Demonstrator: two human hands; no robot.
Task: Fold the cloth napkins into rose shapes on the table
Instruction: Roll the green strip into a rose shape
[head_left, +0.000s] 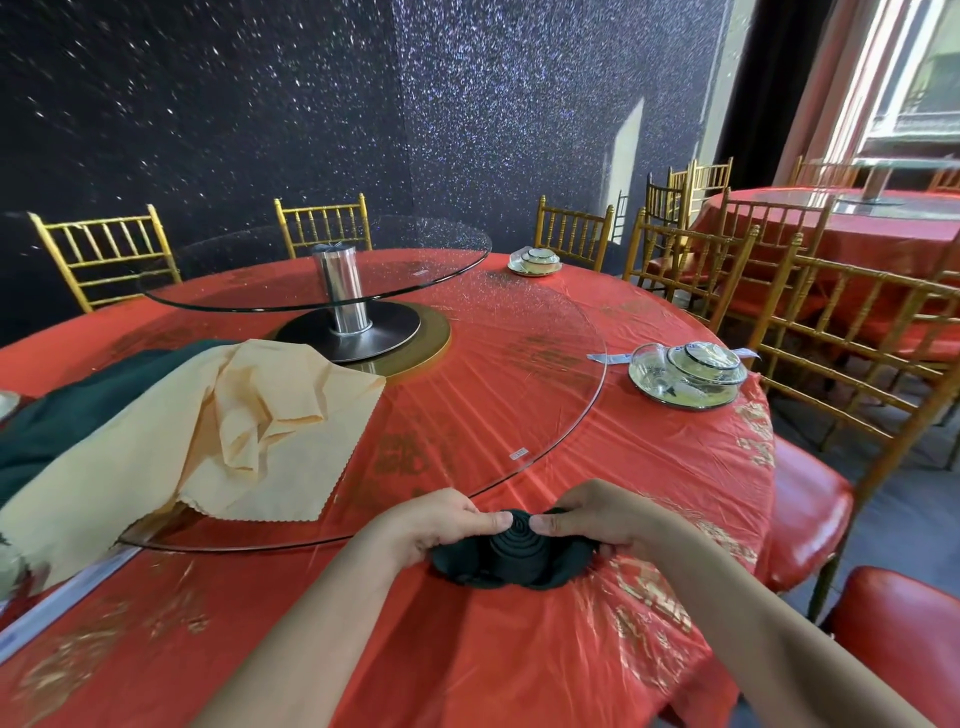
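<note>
A dark green napkin (514, 558), rolled into a spiral rose with loose petals spread around its base, sits on the red tablecloth (467, 649) near the table's front edge. My left hand (441, 525) grips its left side, thumb against the spiral. My right hand (592, 519) grips the right side, thumb tip touching the spiral's top. A crumpled pale yellow napkin (218, 431) lies unfolded on the glass at the left, over another dark green cloth (62, 421).
A large glass plate (545, 374) covers the table's middle, with a raised glass turntable (311, 270) on a metal post. Stacked dish settings (685, 371) stand at the right and far back (535, 261). Gold chairs with red seats (810, 509) ring the table.
</note>
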